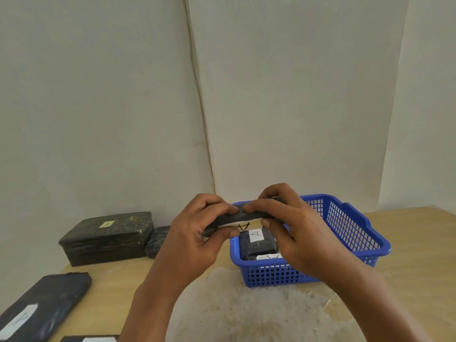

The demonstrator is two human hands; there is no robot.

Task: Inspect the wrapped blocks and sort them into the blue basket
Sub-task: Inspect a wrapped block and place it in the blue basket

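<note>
Held up in both hands over the near-left rim of the basket (350,233): a flat dark wrapped block (223,219), long edge toward the camera, tilted down at its left end. White label on its underside, a black "A" partly showing between the thumbs.

Left hand (197,230) gripping the block's left end, fingers curled over the top edge, thumb pressed up from below. Right hand (288,225) gripping the right end the same way, fingers over the top, thumb tip under the label. Block spanning the gap between the two grips, its middle bare; fingertips of both hands nearly meeting on the top edge.

Blue mesh basket on the desk (111,275), right of centre, just behind the hands. Inside it, a dark packet (257,243) with a white "A" label lying face up, and the corner of another labelled packet (270,256) nearer the front wall.

Left on the desk, against the wall: a large dark box (106,238) wrapped in shiny film, small yellowish tag on top, and a smaller dark bundle (158,240) touching its right side. At the near-left corner, a long dark parcel (47,307) with a white label, lying at an angle. At the bottom edge, a sliver of another dark item (88,338) with white on it, mostly cut off.

Worn pale patch (246,309) on the desk between the forearms. Plain white wall behind.
</note>
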